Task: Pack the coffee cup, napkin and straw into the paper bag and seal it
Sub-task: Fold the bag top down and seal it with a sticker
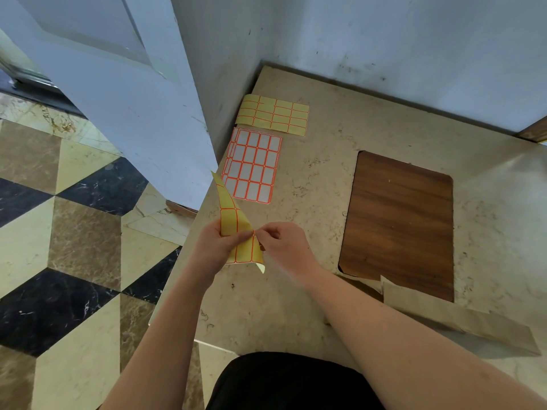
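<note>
My left hand (218, 247) grips a bent yellow sticker sheet (229, 216) with orange grid lines, held above the table's left edge. My right hand (284, 247) pinches at the sheet's right edge near its middle, finger and thumb together on a label there. The brown paper bag (461, 318) lies flat at the table's near right, its folded top edge toward my right forearm. No coffee cup, napkin or straw shows in the head view.
A beige marble table (310, 261) stands in a wall corner. A stack of white sticker sheets (251, 167) and a yellow used sheet (273, 115) lie at its far left. A wooden board (399, 223) is at right. A patterned floor drops off left.
</note>
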